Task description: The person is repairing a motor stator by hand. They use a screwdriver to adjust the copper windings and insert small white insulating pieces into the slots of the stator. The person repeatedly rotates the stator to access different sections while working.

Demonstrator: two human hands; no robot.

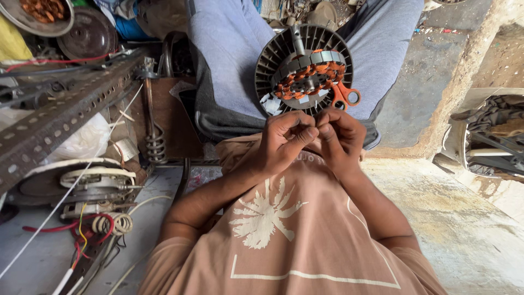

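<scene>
A round grey fan motor stator (pixel 303 70) with copper-orange windings rests on my lap, on grey trousers (pixel 229 60). Just below it my left hand (pixel 284 141) and my right hand (pixel 339 136) meet, fingertips pinched together in front of my chest. Whatever lies between the fingertips is too small to make out. Orange scissor handles (pixel 346 96) stick out at the stator's lower right edge, just above my right hand. White scraps (pixel 270 104) hang at its lower left edge.
A perforated metal angle bar (pixel 60 117) slants across the left. Below it sit a coil-winding device (pixel 93 183), red, yellow and white wires (pixel 82 235) and a metal spring (pixel 155 143). A dish of copper coils (pixel 41 13) is at top left. Concrete floor (pixel 464 218) and a box of parts (pixel 491 136) are on the right.
</scene>
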